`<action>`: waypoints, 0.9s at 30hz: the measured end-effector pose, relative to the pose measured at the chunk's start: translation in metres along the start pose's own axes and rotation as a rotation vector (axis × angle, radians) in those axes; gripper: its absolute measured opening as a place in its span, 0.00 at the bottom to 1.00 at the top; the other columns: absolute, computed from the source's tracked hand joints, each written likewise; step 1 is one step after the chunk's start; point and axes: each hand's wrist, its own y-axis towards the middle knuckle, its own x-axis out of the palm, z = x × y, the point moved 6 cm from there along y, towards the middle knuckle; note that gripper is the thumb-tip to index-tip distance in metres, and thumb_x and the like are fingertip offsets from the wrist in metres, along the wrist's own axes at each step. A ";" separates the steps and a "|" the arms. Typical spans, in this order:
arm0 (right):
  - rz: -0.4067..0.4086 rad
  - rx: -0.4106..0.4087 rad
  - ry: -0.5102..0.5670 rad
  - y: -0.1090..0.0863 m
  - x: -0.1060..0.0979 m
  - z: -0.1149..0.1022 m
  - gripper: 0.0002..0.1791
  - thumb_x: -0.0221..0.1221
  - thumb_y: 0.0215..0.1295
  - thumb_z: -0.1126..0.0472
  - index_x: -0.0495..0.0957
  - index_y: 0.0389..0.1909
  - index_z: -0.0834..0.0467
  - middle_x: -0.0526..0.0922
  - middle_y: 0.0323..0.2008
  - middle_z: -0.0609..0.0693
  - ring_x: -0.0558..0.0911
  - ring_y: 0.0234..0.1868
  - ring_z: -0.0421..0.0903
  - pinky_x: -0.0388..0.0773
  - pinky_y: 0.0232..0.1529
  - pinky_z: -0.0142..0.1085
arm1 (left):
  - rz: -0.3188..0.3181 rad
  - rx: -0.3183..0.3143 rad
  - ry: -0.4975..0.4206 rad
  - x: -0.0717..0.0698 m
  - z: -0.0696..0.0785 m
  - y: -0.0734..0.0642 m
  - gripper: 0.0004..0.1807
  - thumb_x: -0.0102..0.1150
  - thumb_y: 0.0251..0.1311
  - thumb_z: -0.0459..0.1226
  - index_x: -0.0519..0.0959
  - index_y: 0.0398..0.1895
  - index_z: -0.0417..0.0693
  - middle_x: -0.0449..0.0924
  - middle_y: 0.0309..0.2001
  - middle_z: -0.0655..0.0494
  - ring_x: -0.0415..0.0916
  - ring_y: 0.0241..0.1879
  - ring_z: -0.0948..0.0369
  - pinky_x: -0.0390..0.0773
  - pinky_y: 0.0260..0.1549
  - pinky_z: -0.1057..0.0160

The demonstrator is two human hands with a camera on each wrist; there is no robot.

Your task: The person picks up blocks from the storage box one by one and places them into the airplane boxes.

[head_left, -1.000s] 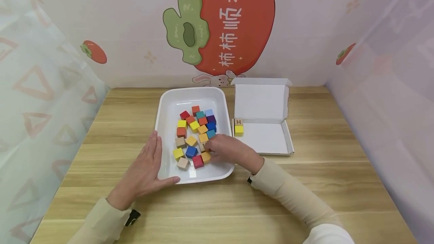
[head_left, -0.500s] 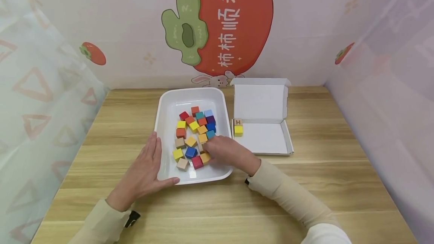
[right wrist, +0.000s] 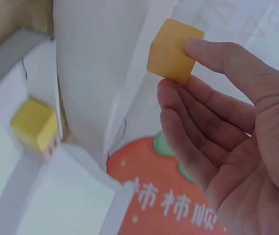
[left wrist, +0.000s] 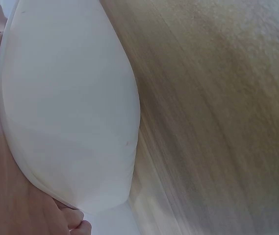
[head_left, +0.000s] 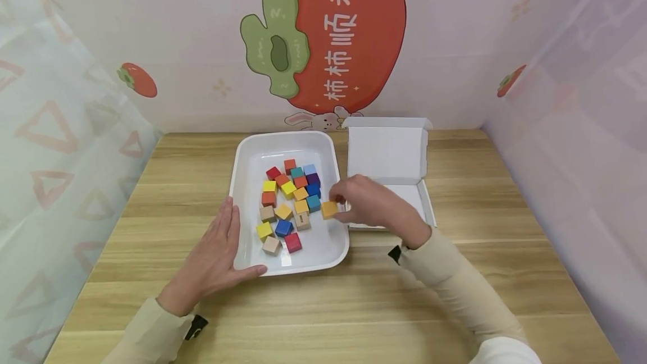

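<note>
My right hand point(head_left: 381, 204) pinches an orange-yellow cube block point(head_left: 329, 210) between thumb and fingertips, at the right rim of the white tray point(head_left: 318, 251). In the right wrist view the block point(right wrist: 173, 54) is held at the fingertips, the thumb on one face. My left hand point(head_left: 209, 254) rests against the tray's left side, fingers straight, thumb on its front rim. Several coloured blocks lie in the tray, among them a red block point(head_left: 293, 242), a blue block point(head_left: 284, 228) and a wooden block with a dark mark point(head_left: 302, 221).
Right of the tray stands an open white cardboard box point(head_left: 386, 150), its lid raised at the back. A yellow block point(right wrist: 34, 122) sits inside it, hidden behind my right hand in the head view. Both stand on a wood-grain table point(head_left: 455, 184) before a printed wall cloth point(head_left: 202, 44).
My right hand has taken the orange-yellow block from the tray's front right part and moved up and right to the rim, uncovering the marked wooden block. The left hand stays put.
</note>
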 end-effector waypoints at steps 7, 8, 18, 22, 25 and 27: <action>0.066 0.040 0.038 -0.017 -0.019 0.029 0.14 0.78 0.59 0.61 0.88 0.44 0.56 0.90 0.40 0.47 0.86 0.41 0.44 0.90 0.50 0.39 | -0.002 -0.002 0.004 0.000 0.000 -0.001 0.74 0.56 0.52 0.78 0.43 0.85 0.35 0.33 0.87 0.38 0.37 0.86 0.39 0.60 0.77 0.36; 0.070 0.048 0.042 -0.019 -0.019 0.033 0.14 0.78 0.59 0.61 0.88 0.44 0.56 0.90 0.40 0.47 0.86 0.41 0.46 0.90 0.50 0.39 | -0.001 -0.002 0.005 0.000 0.001 -0.001 0.74 0.56 0.52 0.78 0.43 0.85 0.35 0.33 0.87 0.39 0.37 0.86 0.39 0.60 0.77 0.36; 0.061 0.115 0.045 -0.021 0.007 0.067 0.12 0.76 0.60 0.63 0.87 0.43 0.59 0.88 0.37 0.50 0.85 0.40 0.50 0.87 0.45 0.37 | -0.001 -0.002 0.004 0.000 0.000 -0.001 0.74 0.56 0.51 0.79 0.43 0.85 0.35 0.34 0.87 0.39 0.37 0.86 0.39 0.59 0.78 0.36; 0.067 0.129 0.027 -0.018 0.017 0.074 0.12 0.76 0.60 0.63 0.87 0.43 0.60 0.88 0.37 0.50 0.85 0.40 0.49 0.87 0.44 0.38 | 0.007 0.002 0.004 0.000 0.001 -0.002 0.74 0.56 0.51 0.79 0.44 0.85 0.35 0.34 0.87 0.38 0.38 0.86 0.39 0.60 0.78 0.35; 0.071 0.140 0.013 -0.015 0.023 0.078 0.12 0.76 0.60 0.63 0.87 0.43 0.61 0.89 0.37 0.51 0.85 0.39 0.47 0.87 0.45 0.38 | 0.015 0.005 0.003 0.000 0.001 -0.002 0.74 0.56 0.52 0.78 0.44 0.85 0.34 0.35 0.87 0.38 0.38 0.86 0.38 0.60 0.77 0.35; 0.073 0.150 0.005 -0.014 0.026 0.080 0.12 0.76 0.61 0.62 0.87 0.43 0.61 0.89 0.38 0.51 0.85 0.39 0.45 0.87 0.45 0.38 | 0.014 0.005 0.000 0.000 0.001 -0.002 0.74 0.57 0.52 0.78 0.43 0.85 0.34 0.34 0.87 0.37 0.38 0.86 0.38 0.59 0.78 0.35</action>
